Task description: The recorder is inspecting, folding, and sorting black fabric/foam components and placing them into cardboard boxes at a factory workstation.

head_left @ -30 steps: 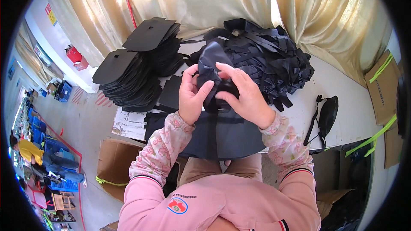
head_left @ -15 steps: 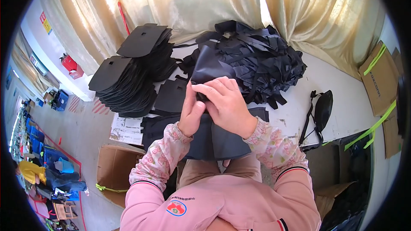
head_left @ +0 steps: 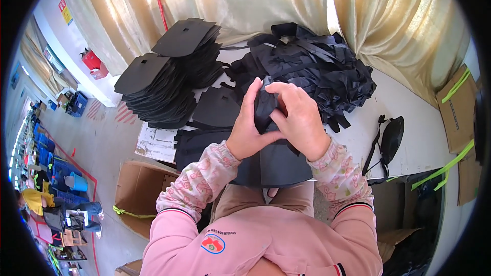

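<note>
Black fabric in both hands, open cardboard box nearby

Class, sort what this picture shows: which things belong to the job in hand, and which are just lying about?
Apparently in the job:
crumpled black fabric piece, held by the left hand and right hand
heaped black fabric strips
perhaps the stacked flat black panels

Apparently lying about:
black oval thing with thin straps
open brown cardboard box
</note>
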A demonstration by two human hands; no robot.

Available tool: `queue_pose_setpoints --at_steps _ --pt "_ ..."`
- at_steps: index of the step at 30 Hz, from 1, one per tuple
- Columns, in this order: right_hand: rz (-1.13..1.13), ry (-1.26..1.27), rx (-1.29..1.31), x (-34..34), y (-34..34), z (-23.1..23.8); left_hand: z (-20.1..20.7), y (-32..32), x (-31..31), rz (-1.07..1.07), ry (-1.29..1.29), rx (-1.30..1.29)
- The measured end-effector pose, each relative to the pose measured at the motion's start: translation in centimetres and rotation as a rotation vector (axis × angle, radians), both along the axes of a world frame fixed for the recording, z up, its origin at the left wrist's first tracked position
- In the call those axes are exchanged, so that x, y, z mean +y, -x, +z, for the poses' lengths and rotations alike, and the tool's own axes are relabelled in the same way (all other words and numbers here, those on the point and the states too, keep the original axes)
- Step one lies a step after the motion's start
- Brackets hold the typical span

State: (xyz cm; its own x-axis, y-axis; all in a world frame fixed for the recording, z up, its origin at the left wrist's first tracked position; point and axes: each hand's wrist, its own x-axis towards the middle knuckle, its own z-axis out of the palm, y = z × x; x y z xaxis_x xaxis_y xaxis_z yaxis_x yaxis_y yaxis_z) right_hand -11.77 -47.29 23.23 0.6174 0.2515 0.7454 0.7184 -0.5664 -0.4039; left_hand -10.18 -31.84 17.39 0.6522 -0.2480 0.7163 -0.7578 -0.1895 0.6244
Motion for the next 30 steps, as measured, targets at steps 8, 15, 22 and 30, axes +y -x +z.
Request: queue_pose_setpoints --at_steps 8,15,22,30 --pt "-0.086 0.307 -0.043 -1.9 1.8 1.1 0.2 -3.8 4.4 0.363 0.072 -0.185" --pt "0.091 0.258 0.166 -3.0 4.0 -1.0 0.2 -5.2 11.4 0.579 -0.314 -0.436" --pt "0.501 0.09 0.957 -6.1 5.9 -3.6 -3.0 -2.5 20.8 0.393 -0.575 0.055" --pt "0.577 0.198 1.076 -10.3 3.5 -6.6 -2.8 -0.7 26.9 0.174 -1.035 0.654"
